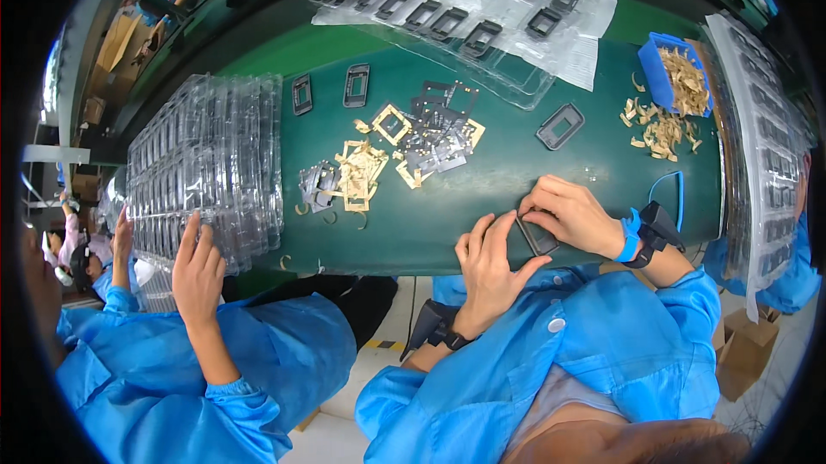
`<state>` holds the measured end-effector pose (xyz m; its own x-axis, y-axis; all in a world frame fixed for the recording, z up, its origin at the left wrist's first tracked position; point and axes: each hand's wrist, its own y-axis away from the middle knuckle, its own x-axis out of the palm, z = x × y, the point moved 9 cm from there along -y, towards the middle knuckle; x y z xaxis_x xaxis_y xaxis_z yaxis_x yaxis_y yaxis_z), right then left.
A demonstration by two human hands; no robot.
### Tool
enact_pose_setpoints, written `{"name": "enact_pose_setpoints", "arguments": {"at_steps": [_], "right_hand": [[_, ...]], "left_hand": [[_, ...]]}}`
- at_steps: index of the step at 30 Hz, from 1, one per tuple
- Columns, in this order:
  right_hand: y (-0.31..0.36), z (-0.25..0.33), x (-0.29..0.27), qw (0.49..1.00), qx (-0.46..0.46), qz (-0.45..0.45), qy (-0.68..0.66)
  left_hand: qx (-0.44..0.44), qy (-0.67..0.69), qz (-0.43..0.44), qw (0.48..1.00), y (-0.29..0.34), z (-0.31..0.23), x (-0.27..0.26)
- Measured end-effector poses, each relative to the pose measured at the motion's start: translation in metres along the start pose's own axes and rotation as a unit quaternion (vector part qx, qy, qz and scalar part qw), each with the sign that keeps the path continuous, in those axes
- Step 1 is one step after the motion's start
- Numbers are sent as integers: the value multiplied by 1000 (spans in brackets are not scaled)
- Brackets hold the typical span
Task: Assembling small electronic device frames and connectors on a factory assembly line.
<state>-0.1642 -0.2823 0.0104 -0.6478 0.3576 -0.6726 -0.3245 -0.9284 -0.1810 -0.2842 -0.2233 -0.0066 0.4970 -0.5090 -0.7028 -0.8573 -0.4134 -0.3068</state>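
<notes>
In the head view, the dark-grey, rectangular plastic frame (541,241) lies touching both hands, its long axis slanting upper left to lower right, the left hand (493,263) gripping its left side, the right hand (570,214) pinching its upper end.

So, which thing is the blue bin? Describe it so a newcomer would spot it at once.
Find the green table and go to its right end, beside the stacked trays. There, beyond the camera wearer's right hand, stands an open blue bin heaped with curled tan strips. Similar strips lie loose in front, but it is the only blue container on the table.
</notes>
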Motion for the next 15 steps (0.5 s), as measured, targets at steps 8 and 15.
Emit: {"name": "enact_pose_setpoints", "arguments": {"at_steps": [8,15], "right_hand": [[1,-3,-2,1000,-12,-7,-1],[-3,-1,1,999,-32,-14,-12]], "left_hand": [[46,-28,10,998,-3,-9,4],[59,-24,2,998,-1,0,-3]]}}
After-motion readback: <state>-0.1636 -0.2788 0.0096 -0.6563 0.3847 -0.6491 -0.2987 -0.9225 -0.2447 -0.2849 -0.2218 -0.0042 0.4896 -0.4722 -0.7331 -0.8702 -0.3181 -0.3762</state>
